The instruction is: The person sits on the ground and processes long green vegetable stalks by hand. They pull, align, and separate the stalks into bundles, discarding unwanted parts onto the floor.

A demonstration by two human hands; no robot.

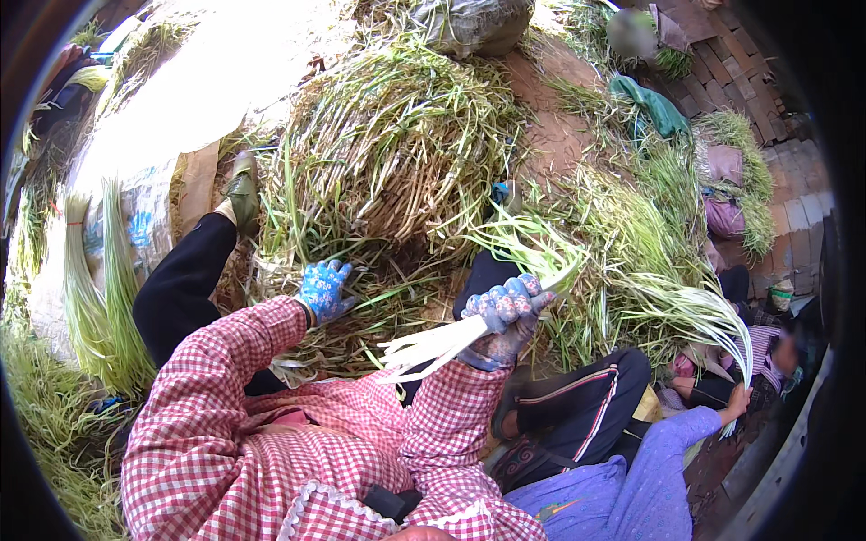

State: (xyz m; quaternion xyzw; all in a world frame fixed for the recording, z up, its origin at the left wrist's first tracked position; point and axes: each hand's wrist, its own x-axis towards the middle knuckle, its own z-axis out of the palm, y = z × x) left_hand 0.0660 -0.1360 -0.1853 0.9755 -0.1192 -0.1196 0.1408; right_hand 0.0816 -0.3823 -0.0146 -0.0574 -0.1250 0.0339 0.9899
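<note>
My right hand (504, 314), in a flowered glove, is closed around a bunch of pale garlic chives or similar long stalks (433, 345). Their white ends point left and their light green leaves spread up past the hand. My left hand (325, 291), in a blue flowered glove, has its fingers apart over loose leaves and straw. No bunch shows in it. Just beyond both hands lies a large heap of stalks (399, 149) with brownish ends and green, partly dried leaves. Two sorted pale bundles (84, 291) lie at the far left, one with a red tie.
A co-worker in a purple top (609, 497) sits close at my right, holding up white stalks (741, 338). Another person (764, 358) is beyond. Loose greens (609, 237) cover the ground at right. A stuffed sack (473, 27) stands behind the heap; a pale woven sheet (145, 237) lies left.
</note>
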